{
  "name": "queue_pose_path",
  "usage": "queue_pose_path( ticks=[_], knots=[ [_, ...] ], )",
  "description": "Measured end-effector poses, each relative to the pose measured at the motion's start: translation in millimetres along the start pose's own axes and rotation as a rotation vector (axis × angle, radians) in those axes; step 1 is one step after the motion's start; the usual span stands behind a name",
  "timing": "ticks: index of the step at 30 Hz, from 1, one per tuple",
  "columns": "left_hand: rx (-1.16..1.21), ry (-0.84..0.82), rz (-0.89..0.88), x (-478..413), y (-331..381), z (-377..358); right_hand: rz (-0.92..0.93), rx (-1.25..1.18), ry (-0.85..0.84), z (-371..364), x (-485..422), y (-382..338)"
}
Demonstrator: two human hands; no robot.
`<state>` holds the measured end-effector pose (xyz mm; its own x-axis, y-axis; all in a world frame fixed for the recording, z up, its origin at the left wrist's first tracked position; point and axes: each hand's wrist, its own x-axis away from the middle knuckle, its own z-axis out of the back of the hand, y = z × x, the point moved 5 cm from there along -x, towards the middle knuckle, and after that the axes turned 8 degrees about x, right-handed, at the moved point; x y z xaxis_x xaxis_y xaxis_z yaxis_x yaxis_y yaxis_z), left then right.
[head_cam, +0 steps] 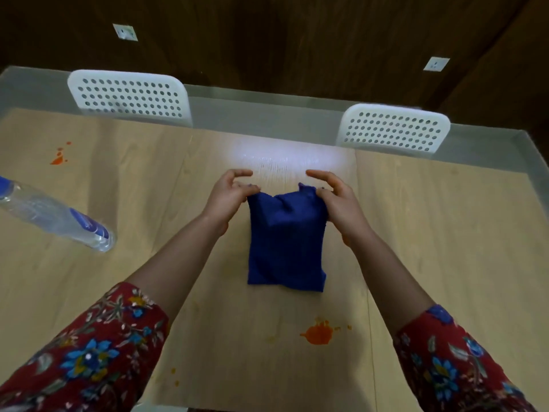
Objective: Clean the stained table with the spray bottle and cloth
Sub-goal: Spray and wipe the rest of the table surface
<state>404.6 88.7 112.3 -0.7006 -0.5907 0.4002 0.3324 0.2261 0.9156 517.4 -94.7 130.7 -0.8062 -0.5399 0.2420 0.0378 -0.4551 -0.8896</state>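
A dark blue cloth (285, 242) hangs folded above the middle of the light wooden table (445, 233). My left hand (228, 194) pinches its upper left corner and my right hand (335, 197) pinches its upper right corner. An orange stain (319, 333) lies on the table nearer me, below the cloth. A second orange stain (59, 157) sits at the far left. The clear spray bottle (56, 218) with a blue label stands at the left, apart from both hands; its top runs out of view.
Two white perforated chair backs (127, 98) (392, 129) stand along the table's far edge. Small orange specks (173, 374) dot the near left of the table. A bright glare patch (285, 157) lies just beyond my hands.
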Motion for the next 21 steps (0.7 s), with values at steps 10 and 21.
queue_pose_path(
  ticks=[10,21],
  knots=[
    [-0.472,0.159,-0.681,3,104,-3,0.326,0.294,0.301,46,-34,-59],
    [-0.525,-0.042,-0.478,22,-22,20,0.342,0.622,0.054,14,13,38]
  ],
)
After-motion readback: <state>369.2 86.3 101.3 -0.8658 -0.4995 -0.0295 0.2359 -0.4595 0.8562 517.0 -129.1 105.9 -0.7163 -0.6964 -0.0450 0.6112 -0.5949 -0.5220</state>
